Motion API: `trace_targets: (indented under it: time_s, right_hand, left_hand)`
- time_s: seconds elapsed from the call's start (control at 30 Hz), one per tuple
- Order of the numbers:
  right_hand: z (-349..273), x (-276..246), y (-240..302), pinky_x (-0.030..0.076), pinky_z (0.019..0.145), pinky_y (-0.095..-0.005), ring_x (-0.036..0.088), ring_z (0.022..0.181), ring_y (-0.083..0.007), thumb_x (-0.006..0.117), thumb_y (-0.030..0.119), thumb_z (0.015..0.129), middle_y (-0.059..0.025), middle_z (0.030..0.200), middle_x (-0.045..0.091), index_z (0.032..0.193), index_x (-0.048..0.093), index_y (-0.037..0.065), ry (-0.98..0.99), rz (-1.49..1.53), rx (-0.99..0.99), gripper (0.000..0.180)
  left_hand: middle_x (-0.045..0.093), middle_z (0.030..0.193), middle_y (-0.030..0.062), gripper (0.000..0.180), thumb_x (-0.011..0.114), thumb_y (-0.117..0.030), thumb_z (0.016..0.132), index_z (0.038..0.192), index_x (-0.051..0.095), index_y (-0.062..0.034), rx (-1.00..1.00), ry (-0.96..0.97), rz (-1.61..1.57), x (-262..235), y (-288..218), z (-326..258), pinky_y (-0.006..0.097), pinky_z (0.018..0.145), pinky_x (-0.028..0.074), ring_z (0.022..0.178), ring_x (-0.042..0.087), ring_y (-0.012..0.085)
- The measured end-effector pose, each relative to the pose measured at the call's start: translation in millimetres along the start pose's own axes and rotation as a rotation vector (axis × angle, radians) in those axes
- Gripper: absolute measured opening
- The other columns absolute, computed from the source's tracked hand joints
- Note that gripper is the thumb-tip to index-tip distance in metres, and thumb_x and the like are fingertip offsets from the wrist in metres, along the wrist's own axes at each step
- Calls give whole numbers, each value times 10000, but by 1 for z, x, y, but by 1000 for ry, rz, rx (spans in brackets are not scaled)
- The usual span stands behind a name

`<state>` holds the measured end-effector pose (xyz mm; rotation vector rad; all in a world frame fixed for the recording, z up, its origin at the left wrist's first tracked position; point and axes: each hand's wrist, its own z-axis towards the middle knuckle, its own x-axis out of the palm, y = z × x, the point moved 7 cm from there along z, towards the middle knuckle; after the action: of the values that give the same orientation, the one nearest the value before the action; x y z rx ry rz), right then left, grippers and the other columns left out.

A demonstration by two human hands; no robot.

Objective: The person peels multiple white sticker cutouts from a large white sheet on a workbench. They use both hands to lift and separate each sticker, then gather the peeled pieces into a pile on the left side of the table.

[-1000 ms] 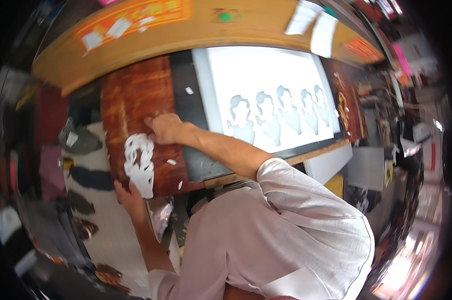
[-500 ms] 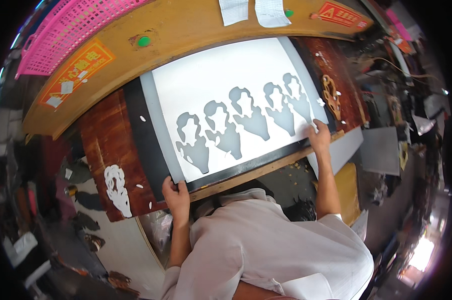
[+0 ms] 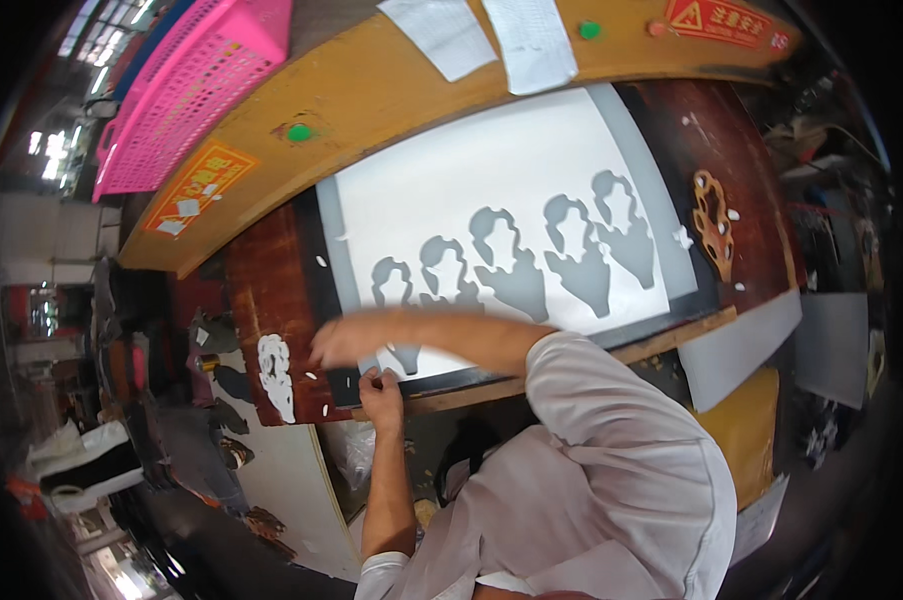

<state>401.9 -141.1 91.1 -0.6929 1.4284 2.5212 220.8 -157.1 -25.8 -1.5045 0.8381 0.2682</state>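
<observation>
A white sheet [image 3: 421, 190] with a row of several cut-out shapes lies on a grey board [image 3: 626, 130], whose surface shows through the holes. At the near left corner of the sheet, the fingers of my left hand [image 3: 381, 395] are bent together. Whether they pinch the sheet or the board is hidden. My right hand [image 3: 343, 340] reaches across my body, above the sheet's left edge, and its fingers are smeared by motion. Just left of it, a looped white cut piece or small stack [image 3: 274, 375] rests on the reddish-brown tabletop [image 3: 271, 280].
An orange-brown looped form [image 3: 712, 225] lies on the tabletop at the right. Behind the sheet runs a yellow machine beam [image 3: 391, 110] with green buttons, paper sheets [image 3: 531, 45] and warning labels. A pink plastic basket [image 3: 191, 90] sits at upper left. White scraps dot the tabletop.
My right hand has left the sheet's near right corner and swung left across the sheet. My left hand stays by the near left corner. The whole view has shifted and turned a little.
</observation>
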Motion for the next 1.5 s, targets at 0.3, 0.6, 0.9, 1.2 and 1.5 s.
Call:
trace_targets:
  time_s: [0.3, 0.6, 0.9, 1.2, 1.5]
  right_hand:
    - [-337, -112, 83, 532, 987, -497, 609, 1216, -401, 691, 89, 872, -223, 1274, 667, 1065, 704, 1, -971, -736, 908, 213]
    - [-548, -99, 156, 577, 881, -450, 732, 991, -431, 733, 376, 875, -241, 1006, 747, 1281, 721, 26, -1155, -746, 1639, 536]
    - [-559, -82, 227, 410, 536, -309, 538, 607, -102, 744, 387, 953, 10, 700, 621, 811, 720, 56, -1337, -202, 1427, 361]
    - [-578, -37, 228, 520, 626, -320, 647, 718, -108, 737, 332, 959, -10, 798, 724, 1079, 766, -3, -1321, -349, 1348, 357]
    - [-547, -87, 173, 546, 628, -335, 705, 681, -185, 666, 384, 974, -104, 779, 730, 1176, 748, -26, -1177, -484, 1590, 464]
  left_hand:
    - [640, 856, 57, 423, 731, -437, 991, 1094, 588, -52, -440, 268, -210, 14, -13, -16, 259, 480, 552, 623, 640, 131]
    - [581, 750, 9, 254, 717, -267, 1014, 1111, 601, -64, -355, 355, -615, 7, -19, -6, 273, 458, 538, 560, 601, 106]
    - [625, 751, 8, 167, 650, -214, 1052, 1051, 668, -48, -194, 565, -479, -49, -32, -36, 250, 543, 511, 585, 590, 92]
    - [739, 1021, 199, 372, 687, -190, 1000, 1279, 652, 54, 295, 215, 59, -61, 7, -49, 403, 809, 558, 886, 710, 281]
    - [766, 979, 213, 390, 646, -321, 1023, 1139, 724, 43, 192, 288, 156, -31, -16, -9, 412, 861, 564, 901, 747, 320]
